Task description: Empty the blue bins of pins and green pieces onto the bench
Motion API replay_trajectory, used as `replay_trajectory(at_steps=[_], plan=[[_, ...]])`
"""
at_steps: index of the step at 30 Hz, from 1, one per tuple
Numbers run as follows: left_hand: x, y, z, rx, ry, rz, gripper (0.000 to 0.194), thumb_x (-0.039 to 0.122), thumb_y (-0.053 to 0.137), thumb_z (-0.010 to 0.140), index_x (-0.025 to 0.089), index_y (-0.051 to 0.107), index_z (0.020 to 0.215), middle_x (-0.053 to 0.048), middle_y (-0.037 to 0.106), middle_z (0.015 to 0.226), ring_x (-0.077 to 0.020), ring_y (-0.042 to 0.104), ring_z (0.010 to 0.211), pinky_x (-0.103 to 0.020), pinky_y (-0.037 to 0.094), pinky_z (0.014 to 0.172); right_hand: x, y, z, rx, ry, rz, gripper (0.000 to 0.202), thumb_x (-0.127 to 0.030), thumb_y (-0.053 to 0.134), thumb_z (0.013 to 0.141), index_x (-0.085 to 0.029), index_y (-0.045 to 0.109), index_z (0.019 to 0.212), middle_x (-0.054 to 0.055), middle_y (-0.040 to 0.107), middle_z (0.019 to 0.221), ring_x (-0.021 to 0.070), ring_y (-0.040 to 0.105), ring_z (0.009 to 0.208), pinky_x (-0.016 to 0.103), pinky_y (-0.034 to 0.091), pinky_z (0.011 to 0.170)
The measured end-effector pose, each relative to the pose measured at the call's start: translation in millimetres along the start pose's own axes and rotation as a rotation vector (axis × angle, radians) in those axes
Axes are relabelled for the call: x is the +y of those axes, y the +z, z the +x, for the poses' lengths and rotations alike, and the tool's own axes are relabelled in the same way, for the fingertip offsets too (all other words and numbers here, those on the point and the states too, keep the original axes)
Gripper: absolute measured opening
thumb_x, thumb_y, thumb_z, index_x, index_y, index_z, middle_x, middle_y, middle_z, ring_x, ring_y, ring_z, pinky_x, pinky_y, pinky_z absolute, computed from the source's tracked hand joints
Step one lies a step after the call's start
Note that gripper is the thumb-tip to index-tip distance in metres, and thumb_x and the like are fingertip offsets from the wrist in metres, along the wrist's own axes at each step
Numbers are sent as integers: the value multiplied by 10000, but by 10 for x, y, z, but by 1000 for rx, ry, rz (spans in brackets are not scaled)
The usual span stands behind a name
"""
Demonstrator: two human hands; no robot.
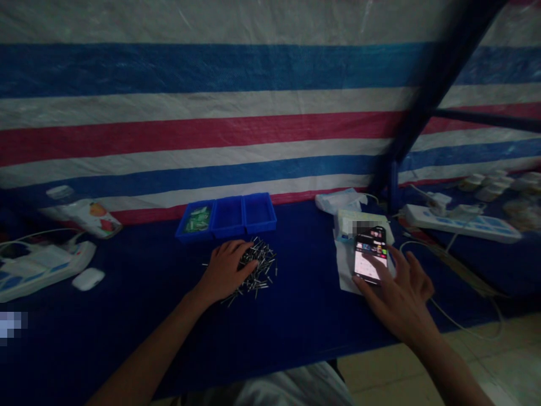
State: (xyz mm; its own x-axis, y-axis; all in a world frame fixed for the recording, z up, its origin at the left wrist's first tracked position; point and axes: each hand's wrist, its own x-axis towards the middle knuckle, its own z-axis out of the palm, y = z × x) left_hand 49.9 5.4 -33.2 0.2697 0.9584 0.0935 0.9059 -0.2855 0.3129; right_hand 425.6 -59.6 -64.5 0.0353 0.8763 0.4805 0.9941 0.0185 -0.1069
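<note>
My left hand (227, 269) rests palm down on the left side of a heap of small metal pins (262, 260) that look like blind rivets. Its fingers are loosely spread with the thumb apart, and part of the heap is hidden under it. My right hand (399, 290) reaches over a lit smartphone (367, 269). One finger is over the screen, the thumb is by the lower left corner, and the other fingers are apart. The phone leans against a pale packet (384, 225), on a white sheet (343, 265).
Behind the heap stands a blue three-section tray (228, 223); green-and-white packets (198, 219) lie in its left section. Power strips (465, 223) and cables sit at both sides. A white earphone case (88, 278) and a bottle (95, 217) are on the left. A striped sheet hangs behind.
</note>
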Motion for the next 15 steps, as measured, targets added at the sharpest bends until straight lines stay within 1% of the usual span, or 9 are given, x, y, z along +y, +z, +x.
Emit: replay_trajectory(at_steps=[2, 4, 10, 15], plan=[[3, -4, -2, 1, 0, -4, 482, 494, 476, 999, 264, 557, 1414, -92, 587, 1429, -333, 489, 1355, -578, 380, 1124, -4, 1, 1, -18, 0, -6, 526, -599, 425, 945, -355, 574, 1386, 101, 253, 1638, 471, 198, 1501, 732, 322, 1068], [8, -12, -4, -1, -3, -6, 484, 497, 477, 997, 262, 558, 1413, -91, 587, 1429, -333, 487, 1358, -575, 379, 1125, -7, -3, 3, -23, 5, -3, 516, -599, 416, 944, -373, 577, 1379, 87, 245, 1645, 473, 188, 1505, 740, 304, 1075], [17, -26, -5, -8, -8, -4, 487, 502, 467, 999, 260, 556, 1413, -93, 582, 1437, -328, 481, 1364, -571, 372, 1129, 2, -32, -9, 42, 78, 34, 579, -636, 408, 933, -242, 552, 1332, 180, 325, 1588, 460, 234, 1494, 710, 342, 1056], [5, -16, -4, -12, -5, -1, 495, 506, 460, 1003, 258, 548, 1422, -98, 576, 1447, -331, 476, 1373, -572, 370, 1129, -14, -35, -18, 44, 65, 12, 570, -644, 405, 934, -233, 551, 1301, 188, 330, 1584, 461, 231, 1495, 704, 346, 1051]])
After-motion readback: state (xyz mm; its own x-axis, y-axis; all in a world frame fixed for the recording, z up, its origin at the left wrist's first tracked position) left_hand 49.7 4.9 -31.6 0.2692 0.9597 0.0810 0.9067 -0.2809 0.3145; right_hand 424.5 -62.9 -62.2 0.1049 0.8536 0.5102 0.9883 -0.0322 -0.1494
